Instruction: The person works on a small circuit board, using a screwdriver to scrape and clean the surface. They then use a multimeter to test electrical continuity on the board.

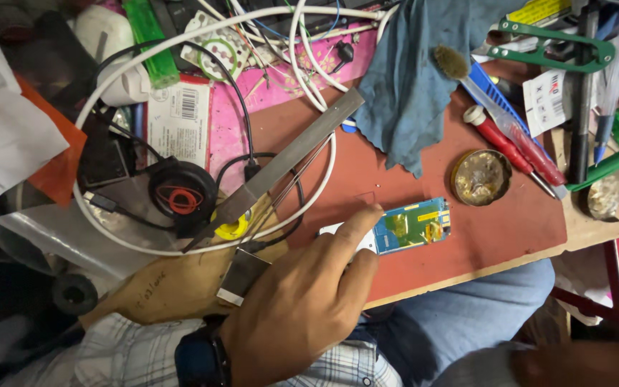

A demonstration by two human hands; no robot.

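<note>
My left hand [302,304], with a dark watch on the wrist and a checked sleeve, reaches in from the bottom. One outstretched finger lies over the white end of a small blue and green circuit board [417,224], and the other fingers curl at its near edge. The board lies flat on a red-brown work mat [510,229]. My right hand is not in view. A blurred brown shape [582,365] fills the bottom right corner; I cannot tell what it is.
A long flat metal file [288,161], thin tweezers and looped white and black cables lie left of the board. A round tin of flux [480,177], red screwdrivers [517,143], a brush [460,68], a blue cloth [410,79] and green pliers [546,44] lie at the back and right.
</note>
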